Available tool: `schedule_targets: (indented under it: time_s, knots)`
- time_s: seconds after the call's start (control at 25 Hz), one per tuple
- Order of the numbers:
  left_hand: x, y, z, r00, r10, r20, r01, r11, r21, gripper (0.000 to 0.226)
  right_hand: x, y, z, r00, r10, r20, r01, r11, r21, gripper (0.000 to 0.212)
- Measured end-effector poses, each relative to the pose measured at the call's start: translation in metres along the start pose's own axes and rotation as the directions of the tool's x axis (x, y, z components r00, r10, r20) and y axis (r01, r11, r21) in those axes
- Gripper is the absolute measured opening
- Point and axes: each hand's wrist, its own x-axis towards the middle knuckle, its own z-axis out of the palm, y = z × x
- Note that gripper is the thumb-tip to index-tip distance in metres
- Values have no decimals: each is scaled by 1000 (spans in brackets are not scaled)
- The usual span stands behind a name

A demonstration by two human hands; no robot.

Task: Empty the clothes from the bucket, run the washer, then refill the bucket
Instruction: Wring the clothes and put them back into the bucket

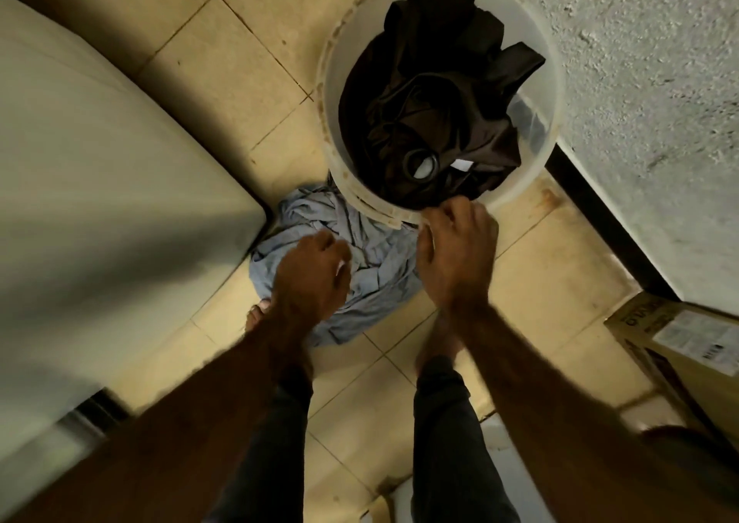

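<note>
Evidently emptying: gripping near rim of translucent white plastic bucket point(534, 126), far right, with right hand point(456, 258); black crumpled clothes point(432, 94) inside; left hand point(310, 278) curled above pale-blue floor cloth point(372, 258), grasp unclear. Next: lifting clothes out.

I see a floor of beige square tiles point(224, 62) with dark grout lines and brown stains, under dim yellowish light. On the right is a rough grey-white plaster wall point(648, 62) with a dark skirting strip point(600, 218) at its foot. A brown cardboard box point(680, 346) stands nearby.
</note>
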Motion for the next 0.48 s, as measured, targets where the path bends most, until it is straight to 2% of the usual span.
schedule_targets:
  time_s: [0.04, 0.12, 0.2, 0.28, 0.36, 0.48]
  knots:
    - [-10, -10, 20, 984, -73, 164, 72, 997, 8, 27, -17, -3, 6, 999, 14, -42, -12, 999, 46, 24]
    - [-19, -18, 55, 883, -147, 445, 142, 989, 46, 36, -44, -4, 22, 1000, 1, -14, 0, 996, 88, 21]
    - [-17, -14, 84, 779, -166, 605, 170, 984, 52, 45, -65, 5, 43, 998, -13, 54, 5, 990, 139, 19]
    - [-7, -8, 108, 719, -147, 679, 170, 985, 34, 52, -81, 22, 62, 984, 73, 163, -99, 982, 159, 18]
    - [3, -1, 126, 709, -136, 692, 146, 988, 45, 59, -96, 31, 69, 946, 151, 288, -188, 977, 105, 20]
    - [15, 4, 139, 689, -161, 706, 175, 983, 53, 72, -125, 22, 64, 899, 37, 436, -105, 986, 133, 28]
